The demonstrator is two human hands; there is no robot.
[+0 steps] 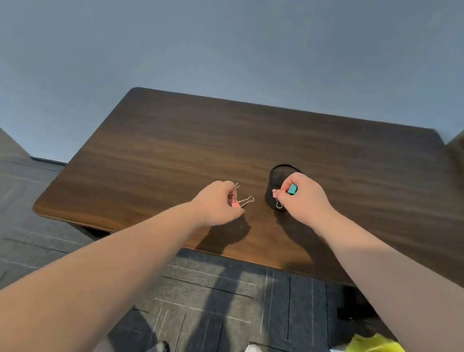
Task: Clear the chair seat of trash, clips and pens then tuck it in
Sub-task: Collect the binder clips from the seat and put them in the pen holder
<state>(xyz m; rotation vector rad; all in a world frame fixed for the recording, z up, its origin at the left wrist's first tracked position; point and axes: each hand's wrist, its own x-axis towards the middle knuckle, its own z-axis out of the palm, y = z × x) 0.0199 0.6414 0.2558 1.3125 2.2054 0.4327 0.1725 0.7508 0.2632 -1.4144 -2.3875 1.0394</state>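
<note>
Right hand [303, 198] pinches a teal clip [292, 189] and a pink clip [275, 194] at the mesh cup [279, 171] rim on the tabletop [170, 145]; left hand [219, 203], just left of the cup, grips another pink clip [241, 201]; I centre each over the mouth before letting go.

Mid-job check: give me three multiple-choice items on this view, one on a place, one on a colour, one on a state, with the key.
1. Where is the black mesh cup?
A. on the floor
B. on the wooden desk
C. on a chair seat

2. What colours are the clips in the right hand?
A. teal and pink
B. black and white
C. both yellow

3. What is the left hand doing?
A. resting flat and empty
B. gripping a pen
C. pinching a pink binder clip

Key: 1 B, the cup stands on the desktop; 2 A, a teal clip and a pink clip show at the fingers; 3 C, wire handles stick out of the closed fingers.
</note>
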